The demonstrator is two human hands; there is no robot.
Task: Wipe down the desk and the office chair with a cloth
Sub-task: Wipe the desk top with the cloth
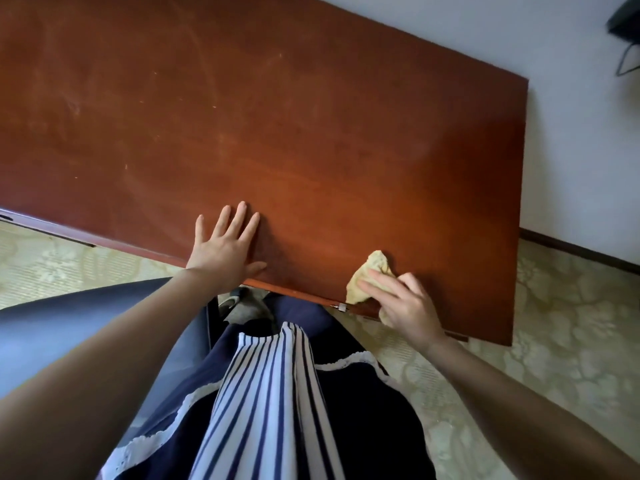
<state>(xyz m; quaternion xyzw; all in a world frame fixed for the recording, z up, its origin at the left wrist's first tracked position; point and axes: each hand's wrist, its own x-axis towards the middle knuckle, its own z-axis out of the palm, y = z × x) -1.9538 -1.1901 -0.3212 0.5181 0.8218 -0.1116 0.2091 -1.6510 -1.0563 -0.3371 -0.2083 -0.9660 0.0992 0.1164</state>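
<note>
A reddish-brown wooden desk (277,116) fills the upper part of the head view, its top showing faint dusty streaks. My left hand (225,245) lies flat on the desk near its front edge, fingers straight and spread. My right hand (405,306) holds a crumpled yellow cloth (372,275) against the desk at the front edge, near the right corner, with its fingers curled over the cloth. Part of the cloth pokes out beyond the fingertips. The dark grey office chair (69,327) sits at the lower left, partly hidden by my left forearm.
A pale patterned carpet (571,323) covers the floor around the desk. A white wall with a dark skirting board (581,252) runs along the right. A dark object with a cable (623,26) sits in the top right corner. My striped and navy clothing fills the bottom centre.
</note>
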